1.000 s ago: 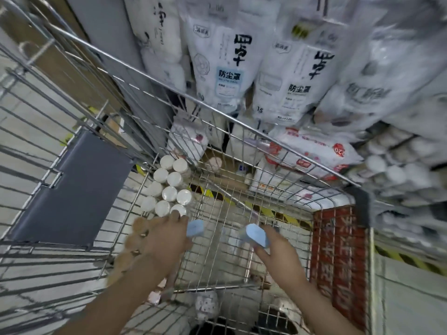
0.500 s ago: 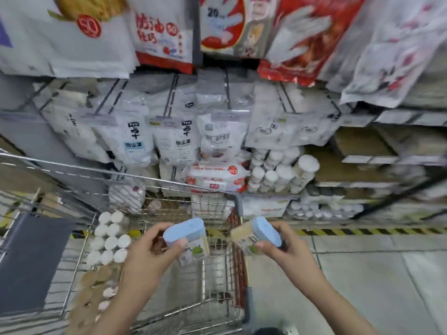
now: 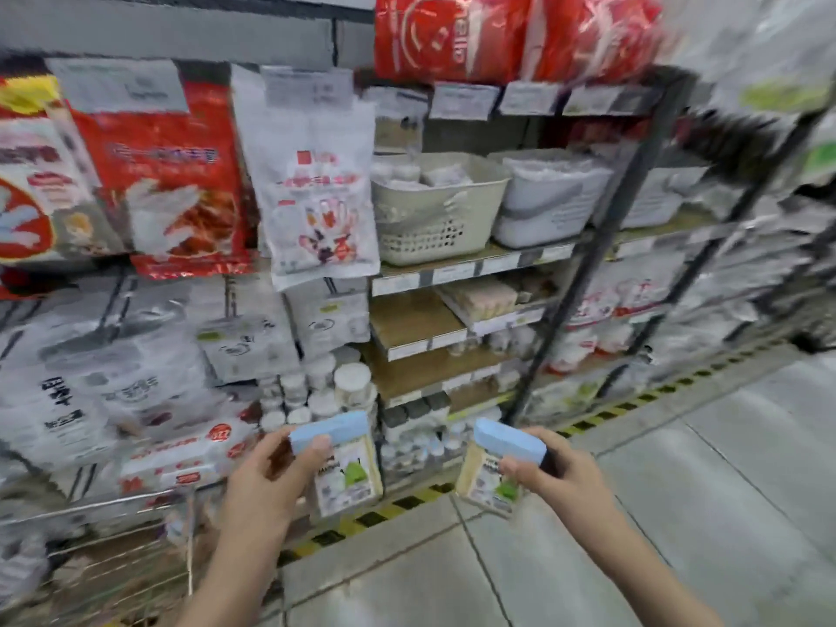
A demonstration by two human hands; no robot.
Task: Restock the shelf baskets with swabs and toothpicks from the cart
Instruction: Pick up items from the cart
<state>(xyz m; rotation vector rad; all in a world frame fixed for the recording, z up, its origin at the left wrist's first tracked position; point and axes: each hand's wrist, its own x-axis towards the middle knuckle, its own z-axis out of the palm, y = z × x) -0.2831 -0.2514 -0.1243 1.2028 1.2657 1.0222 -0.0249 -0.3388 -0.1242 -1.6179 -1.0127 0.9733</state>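
Low in the frame, the left hand and right hand each pinch a blue-lidded clear plastic box. The beige perforated plastic basket sits upper centre, above both hands, slightly nearer the right.

Two bare forearms, no sleeves; left hand, right hand ungloved.

We can make out little: the red bag at twelve o'clock bears white letters that look like "alla" upside down. The print on the two blue-lidded boxes and the shelf price tags blurs beyond our reading.
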